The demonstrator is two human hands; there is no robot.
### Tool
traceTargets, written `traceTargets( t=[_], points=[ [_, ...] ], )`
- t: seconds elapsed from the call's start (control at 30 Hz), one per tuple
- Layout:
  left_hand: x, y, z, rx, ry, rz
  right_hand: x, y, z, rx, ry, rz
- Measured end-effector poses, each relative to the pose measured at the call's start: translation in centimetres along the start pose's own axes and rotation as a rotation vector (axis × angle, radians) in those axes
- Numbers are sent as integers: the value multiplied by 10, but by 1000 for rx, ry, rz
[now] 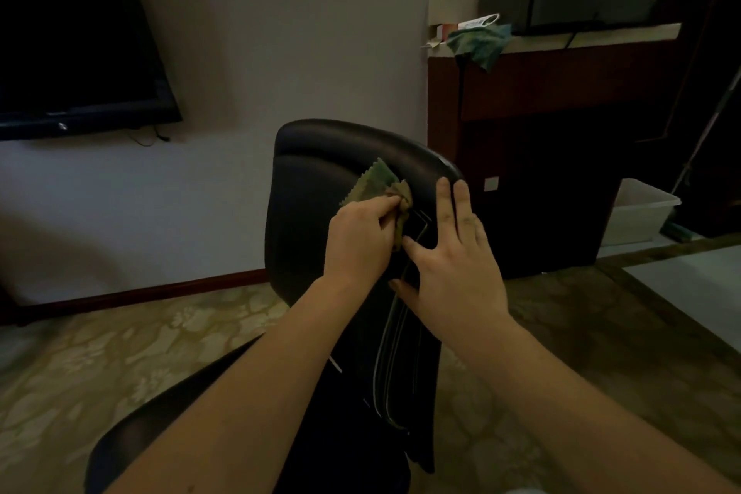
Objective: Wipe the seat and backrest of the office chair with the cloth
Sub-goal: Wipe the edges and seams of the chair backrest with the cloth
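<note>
Item 1, far left: a dark television on the wall, no part of the work.

Item 2, centre: the office chair, black and glossy, with its backrest turned towards us. We logged the seat as largely hidden beneath our forearms; its condition could not be told.

Item 3: the cloth, green and bunched, lay against the backrest near its top edge, right of the middle.

Item 4: our left hand had its fingers curled round the cloth and pressed it to the backrest.

Item 5: our right hand lay flat along the backrest's right edge, fingers straight and holding nothing, the fingertips close to the top right corner. We took it to be steadying the chair.

Item 6, right: a wooden counter with a second cloth draped over its left corner, and a pale plastic bin on the floor beside it.

Step in hand, by our reckoning: wiping the upper backrest. The next move called for firm pressure through the cloth, drawn across and down the panel, with the flat hand bracing the chair against swivelling. By our judgement the seat was yet to be wiped.
</note>
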State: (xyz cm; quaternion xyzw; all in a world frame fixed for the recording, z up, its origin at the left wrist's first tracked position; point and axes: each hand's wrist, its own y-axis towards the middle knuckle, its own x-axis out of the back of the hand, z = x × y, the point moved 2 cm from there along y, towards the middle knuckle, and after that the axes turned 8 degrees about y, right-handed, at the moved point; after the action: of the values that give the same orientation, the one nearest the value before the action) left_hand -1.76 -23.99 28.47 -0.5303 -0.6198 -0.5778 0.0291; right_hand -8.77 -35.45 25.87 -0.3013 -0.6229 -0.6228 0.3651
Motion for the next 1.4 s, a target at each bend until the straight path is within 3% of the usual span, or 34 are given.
traceTargets(
  t=[0.17, 0.4, 0.53, 0.67, 0.8, 0.97, 1.07, 1.4],
  points=[
    [1, -15, -8, -126, 59, 11, -4, -2, -6, 48, 72, -71],
    [8, 1, 14, -218, 130, 39, -7, -8, -17, 79, 389, -153],
    [-1, -1, 7, -167, 91, 0, 3, -11, -17, 33, 698, -162],
    [-4, -9, 0, -232, 94, -20, 16, -8, -13, -110, 976, -104],
    [-6, -20, -2, -316, 76, -17, 18, -7, -12, -171, 1325, -151],
    [4, -12, 8, -410, 92, 51, 18, -2, -27, -423, 1838, -198],
    [7, -4, 8, -369, 101, 19, 19, 0, -33, -565, 1903, -158],
    [-16, -35, 7, -305, 4, -63, 8, 3, -39, -740, 1719, -57]
  ],
)
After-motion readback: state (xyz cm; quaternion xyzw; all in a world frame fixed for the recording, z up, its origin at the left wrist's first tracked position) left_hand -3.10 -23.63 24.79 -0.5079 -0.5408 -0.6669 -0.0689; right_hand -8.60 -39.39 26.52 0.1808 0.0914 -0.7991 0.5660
